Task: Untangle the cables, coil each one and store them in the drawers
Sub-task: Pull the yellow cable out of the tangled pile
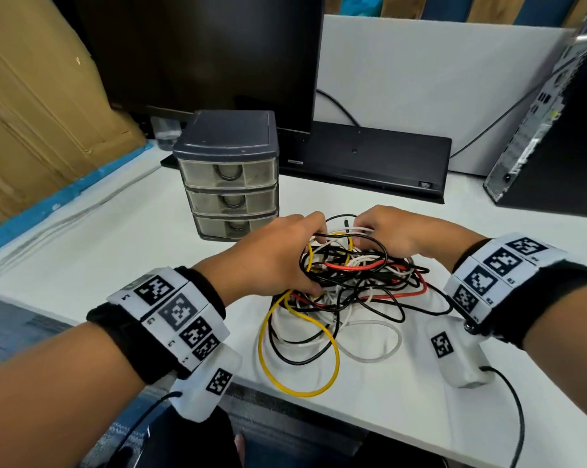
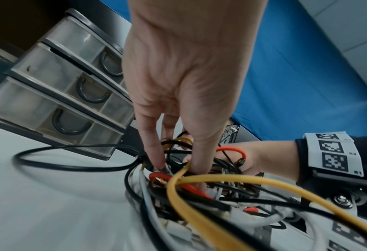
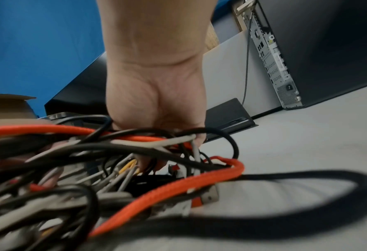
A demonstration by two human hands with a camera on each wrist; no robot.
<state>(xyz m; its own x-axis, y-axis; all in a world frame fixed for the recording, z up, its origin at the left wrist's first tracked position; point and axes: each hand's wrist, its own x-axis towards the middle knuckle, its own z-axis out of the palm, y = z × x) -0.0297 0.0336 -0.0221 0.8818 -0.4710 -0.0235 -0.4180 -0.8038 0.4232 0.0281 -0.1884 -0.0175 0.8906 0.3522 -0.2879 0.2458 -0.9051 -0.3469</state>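
Observation:
A tangle of black, white, red and yellow cables (image 1: 346, 282) lies on the white table (image 1: 116, 238) in front of a grey three-drawer unit (image 1: 227, 173), whose drawers are all closed. My left hand (image 1: 278, 255) grips the tangle's left side, fingers over the top strands and thumb below. The left wrist view has those fingers (image 2: 154, 152) dug in among the strands beside a yellow cable (image 2: 264, 183). My right hand (image 1: 386, 234) curls around white and black strands at the tangle's far right. In the right wrist view it (image 3: 156, 95) is a fist over a red cable (image 3: 178, 186).
A dark monitor (image 1: 200, 45) and a flat black base (image 1: 369, 157) stand behind the drawers. A computer tower (image 1: 555, 130) is at the right, a cardboard box (image 1: 31, 96) at the left. Yellow cable loops (image 1: 298, 359) reach close to the table's front edge (image 1: 319, 410).

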